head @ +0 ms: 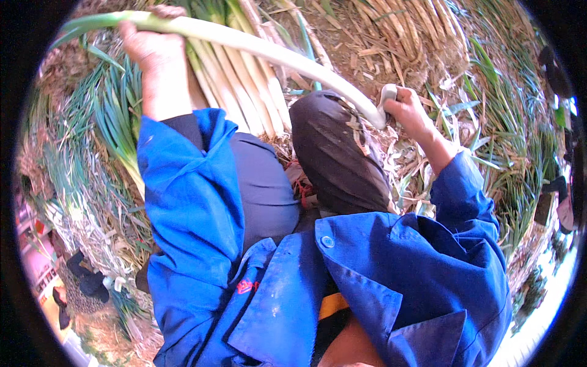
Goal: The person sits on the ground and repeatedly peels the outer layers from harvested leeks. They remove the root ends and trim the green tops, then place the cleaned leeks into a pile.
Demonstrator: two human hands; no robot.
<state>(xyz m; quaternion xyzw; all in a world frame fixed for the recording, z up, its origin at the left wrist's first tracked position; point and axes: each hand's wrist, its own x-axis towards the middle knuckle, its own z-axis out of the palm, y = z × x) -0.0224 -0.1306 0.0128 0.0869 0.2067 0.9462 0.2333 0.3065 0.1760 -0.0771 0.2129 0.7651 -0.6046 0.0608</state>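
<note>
My left hand (151, 46) is closed around the green upper part of a long leek-like stalk (257, 43) at the upper left. From there its white shaft slants down to the right, above my knees. My right hand (408, 110) pinches a folded pale strip (389, 94) that meets the lower white end of the stalk; whether it is a peeled outer layer cannot be told for certain. Thick white stalks (247, 91) lie side by side in front of my left knee, just beyond my left forearm.
Bundled stalks with pale roots (412, 32) lie at the top right. Piles of green-leaved stalks (110, 114) spread on the left, with more leafy stalks (509, 114) on the right. Dry peelings (403, 169) litter the ground beside my right knee. Part of another person shows at the right rim.
</note>
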